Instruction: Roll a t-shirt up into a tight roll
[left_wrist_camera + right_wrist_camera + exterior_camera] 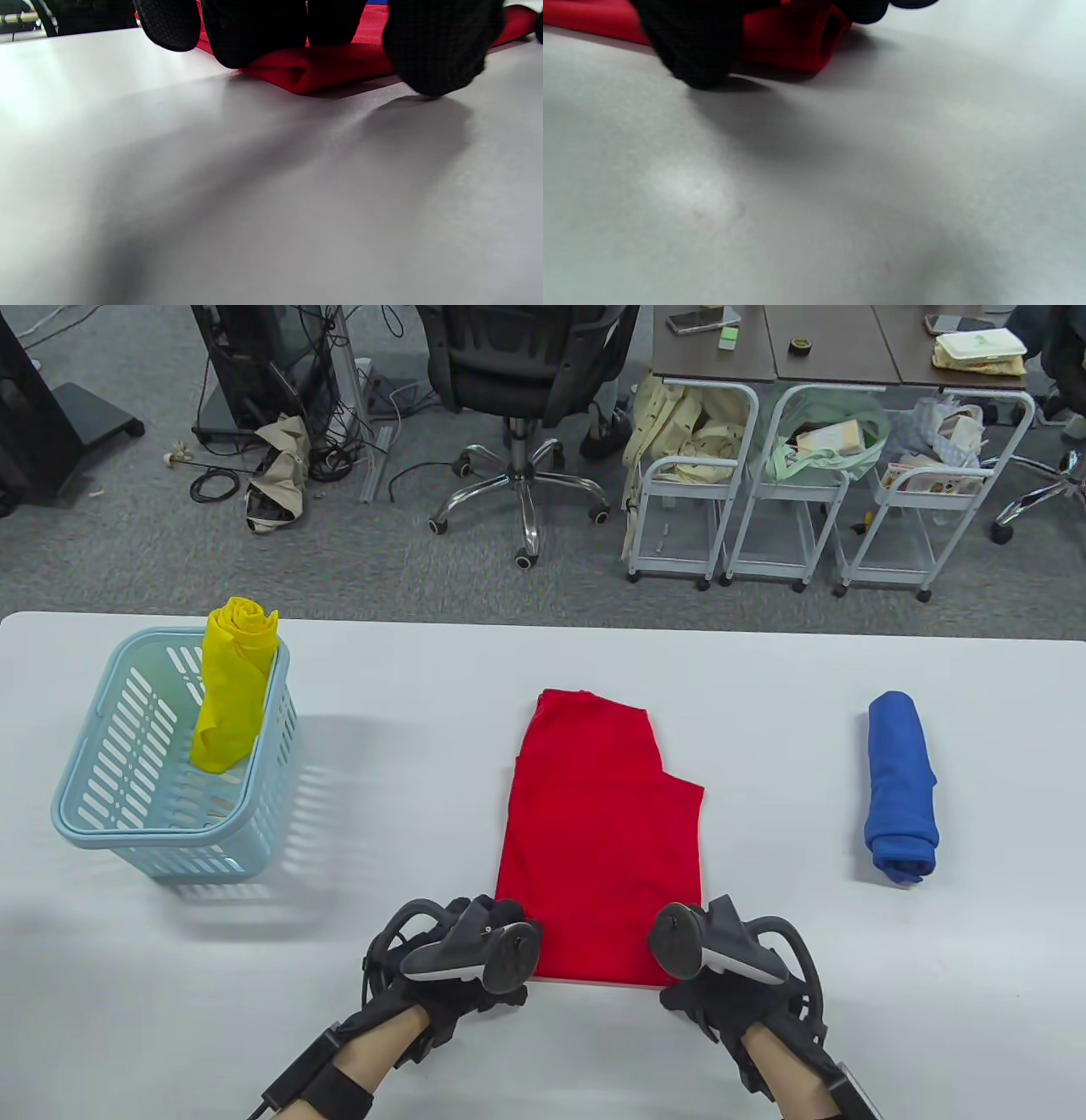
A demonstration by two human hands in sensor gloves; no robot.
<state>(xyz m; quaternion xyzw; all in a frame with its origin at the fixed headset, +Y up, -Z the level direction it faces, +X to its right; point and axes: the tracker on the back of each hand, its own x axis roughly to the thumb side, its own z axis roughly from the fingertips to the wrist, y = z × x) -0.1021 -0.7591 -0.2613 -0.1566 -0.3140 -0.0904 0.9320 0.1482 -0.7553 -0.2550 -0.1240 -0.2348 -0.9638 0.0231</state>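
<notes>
Both gloved hands sit at the near hem of the red t-shirt (598,831), one at each corner. The left hand (462,954) has its fingers (250,34) curled over the first turn of cloth, the thumb (437,51) touching down on the table (424,729) just beside it; the right hand (721,963) grips the opposite corner in the same manner, and the right wrist view shows the open end of a small tube of cloth (827,38) under its fingertips. The shirt lies flat in the middle of the table, folded into a long narrow panel that runs away from the person, with a stepped edge along its right side where the layers do not match. Judged from its drape and the soft rounded fold, the fabric is light, limp and thin; it will not hold a shape unaided and is likely to slide a little on the smooth tabletop. The best hold is therefore at the two ends of the roll, fingers pressing down and forward together so that the turns stay tight and even; the uneven right edge may let the roll cone or loosen on that side. To the right, well apart, lies a blue roll (901,787); to the left a yellow roll (231,691) stands tilted in a pale blue basket (102,814).
</notes>
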